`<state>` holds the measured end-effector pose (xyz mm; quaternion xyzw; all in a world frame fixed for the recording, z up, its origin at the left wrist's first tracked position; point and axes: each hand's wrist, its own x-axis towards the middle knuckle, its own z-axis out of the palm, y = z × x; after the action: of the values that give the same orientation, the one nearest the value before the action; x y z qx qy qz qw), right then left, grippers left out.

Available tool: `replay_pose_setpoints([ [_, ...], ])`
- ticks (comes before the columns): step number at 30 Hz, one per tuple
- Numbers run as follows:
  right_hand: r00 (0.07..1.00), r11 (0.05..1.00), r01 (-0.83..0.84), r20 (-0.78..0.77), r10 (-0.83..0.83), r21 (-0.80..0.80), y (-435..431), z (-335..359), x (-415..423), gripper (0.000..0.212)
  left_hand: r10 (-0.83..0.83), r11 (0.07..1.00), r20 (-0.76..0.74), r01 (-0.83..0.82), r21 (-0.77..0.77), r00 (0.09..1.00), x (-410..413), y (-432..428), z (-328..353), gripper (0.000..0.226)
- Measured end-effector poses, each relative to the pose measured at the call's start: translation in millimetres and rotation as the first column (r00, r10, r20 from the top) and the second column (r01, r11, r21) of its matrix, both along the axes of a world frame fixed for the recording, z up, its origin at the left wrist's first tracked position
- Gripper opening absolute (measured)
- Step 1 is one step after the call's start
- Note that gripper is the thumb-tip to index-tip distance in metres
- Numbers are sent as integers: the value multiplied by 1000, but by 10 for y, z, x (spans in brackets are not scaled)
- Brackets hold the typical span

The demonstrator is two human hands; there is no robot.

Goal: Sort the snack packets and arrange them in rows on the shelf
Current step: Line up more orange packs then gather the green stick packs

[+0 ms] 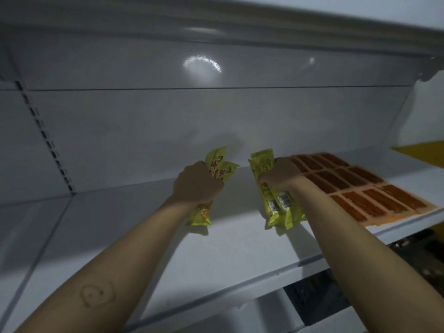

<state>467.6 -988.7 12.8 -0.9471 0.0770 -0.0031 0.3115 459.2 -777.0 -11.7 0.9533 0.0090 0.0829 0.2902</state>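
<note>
My left hand (pixel 197 183) grips a small bunch of yellow-green snack packets (pixel 219 165) above the white shelf (pixel 216 251), near its back. My right hand (pixel 281 173) grips another bunch of the same yellow-green packets (pixel 280 205), their barcode sides facing me and their lower ends hanging close to the shelf. Both bunches stand roughly upright, a short gap apart. To the right, several orange packets (pixel 355 186) lie flat on the shelf in neat rows.
The shelf's white back panel (pixel 168 116) rises behind the hands, with a slotted upright (pixel 45 135) at the left. Another shelf (pixel 240 22) overhangs above. A yellow object (pixel 422 152) shows at the far right edge. A lower shelf level lies below the front edge.
</note>
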Motion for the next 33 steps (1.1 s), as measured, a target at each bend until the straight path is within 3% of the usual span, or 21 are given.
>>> replay_pose_setpoints([
  [6,998,996,-54,30,56,-72,-98,146,145,17,19,998,28,-21,56,999,218,-84,79,36],
  [16,958,920,-287,-68,279,-267,-159,9,757,35,199,980,-147,-200,10,969,371,-423,2,53],
  [24,939,933,-338,29,344,-123,-172,-223,1033,35,390,915,-161,-401,-44,907,449,-727,-28,45],
  [27,938,938,-346,34,346,-2,-155,-353,1074,48,411,892,-216,-440,-106,886,453,-752,-107,45],
  [33,956,938,-293,31,292,185,-336,-491,1069,26,336,833,-283,-424,-356,898,468,-683,-142,41],
])
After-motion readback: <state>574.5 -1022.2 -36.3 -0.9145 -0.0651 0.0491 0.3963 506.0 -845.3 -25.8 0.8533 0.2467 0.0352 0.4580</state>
